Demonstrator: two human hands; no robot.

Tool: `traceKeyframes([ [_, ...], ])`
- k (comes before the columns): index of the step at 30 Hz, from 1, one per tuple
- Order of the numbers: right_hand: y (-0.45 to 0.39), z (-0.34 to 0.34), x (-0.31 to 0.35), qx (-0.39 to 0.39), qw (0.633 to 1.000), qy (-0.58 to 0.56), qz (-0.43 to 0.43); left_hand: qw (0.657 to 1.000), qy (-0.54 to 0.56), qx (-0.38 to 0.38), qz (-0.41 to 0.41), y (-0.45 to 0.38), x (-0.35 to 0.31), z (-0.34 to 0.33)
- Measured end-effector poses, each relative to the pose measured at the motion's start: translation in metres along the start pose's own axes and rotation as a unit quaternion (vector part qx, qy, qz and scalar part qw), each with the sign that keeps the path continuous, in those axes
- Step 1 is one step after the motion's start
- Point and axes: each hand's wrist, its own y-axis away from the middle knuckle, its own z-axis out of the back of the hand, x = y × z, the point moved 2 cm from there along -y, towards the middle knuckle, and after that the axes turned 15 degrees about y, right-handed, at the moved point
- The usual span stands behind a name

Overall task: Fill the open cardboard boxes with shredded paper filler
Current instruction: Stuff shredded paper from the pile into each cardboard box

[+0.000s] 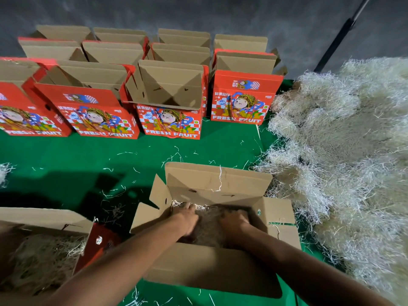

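Both the left hand (186, 219) and right hand (234, 224) press into shredded paper filler (209, 226) inside the near open cardboard box (212, 268), finger positions unclear; it looks light, springy, best grabbed in loose clumps.

Near box (212, 268) centre; filled box (42, 246) left; filler heap (353, 151) right; box rows (172, 93) behind.

Head view, steeply down, close
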Motion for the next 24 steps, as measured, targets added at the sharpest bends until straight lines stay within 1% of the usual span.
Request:
traceKeyframes([
  [4,0.003,0.005,0.003,0.033,0.991,0.132,-0.017,0.998,-0.045,-0.008,0.043,0.002,-0.001,0.000],
  [5,0.006,0.008,0.002,0.034,0.989,0.144,-0.013,0.998,-0.047,-0.007,0.045,0.004,-0.001,0.001],
  [6,0.007,0.011,0.000,0.035,0.991,0.131,-0.012,0.998,-0.039,-0.013,0.044,0.007,-0.001,0.003],
  [7,0.008,0.015,-0.003,0.035,0.995,0.093,-0.015,0.999,-0.028,-0.026,0.038,0.013,0.000,0.008],
  [9,0.008,0.022,-0.012,0.018,0.998,-0.056,-0.030,0.997,0.004,-0.076,0.000,0.025,0.001,0.022],
  [11,0.007,0.029,-0.016,-0.034,0.980,-0.196,-0.009,0.991,0.045,-0.121,-0.041,0.035,-0.003,0.036],
  [12,0.005,0.033,-0.014,-0.062,0.973,-0.222,0.018,0.989,0.070,-0.118,-0.048,0.038,-0.005,0.039],
  [13,0.007,0.038,-0.008,-0.057,0.969,-0.235,0.055,0.990,0.096,-0.096,-0.041,0.039,-0.007,0.038],
  [15,0.005,0.038,0.008,-0.013,0.960,-0.243,0.137,0.994,0.109,-0.017,-0.007,0.039,-0.010,0.028],
  [17,-0.003,0.028,0.020,0.026,0.956,-0.239,0.171,0.996,0.079,0.033,0.024,0.032,-0.005,0.013],
  [19,-0.009,0.019,0.020,0.054,0.957,-0.223,0.178,0.997,0.045,0.059,0.029,0.025,0.001,0.005],
  [20,-0.015,0.014,0.018,0.053,0.960,-0.211,0.179,0.997,0.028,0.066,0.022,0.022,0.003,0.003],
  [22,-0.018,0.007,0.015,0.043,0.969,-0.181,0.164,0.997,-0.004,0.071,0.013,0.017,0.007,0.003],
  [24,-0.020,0.001,0.014,0.023,0.977,-0.152,0.149,0.998,-0.029,0.057,0.008,0.010,0.009,0.002],
])
